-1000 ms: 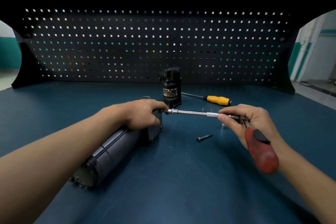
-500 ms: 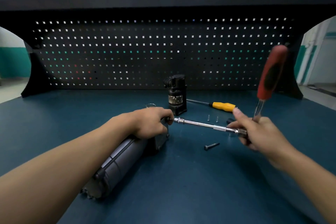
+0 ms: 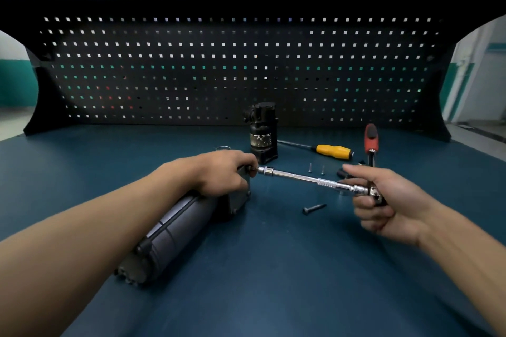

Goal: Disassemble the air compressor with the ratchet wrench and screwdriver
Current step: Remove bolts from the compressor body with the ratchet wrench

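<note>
Air compressor [image 3: 175,232] lies on its side, near-left of centre on surface [image 3: 273,268]; left hand [image 3: 221,172] grips its far end. Ratchet wrench [image 3: 309,179] meets that end and runs right; right hand [image 3: 383,205] curls round its head. One dark bolt [image 3: 310,208] just near of wrench; two small screws [image 3: 310,167] and one yellow screwdriver [image 3: 332,151] farther; open surface nearer; pegboard [image 3: 246,63] closes far edge.
</note>
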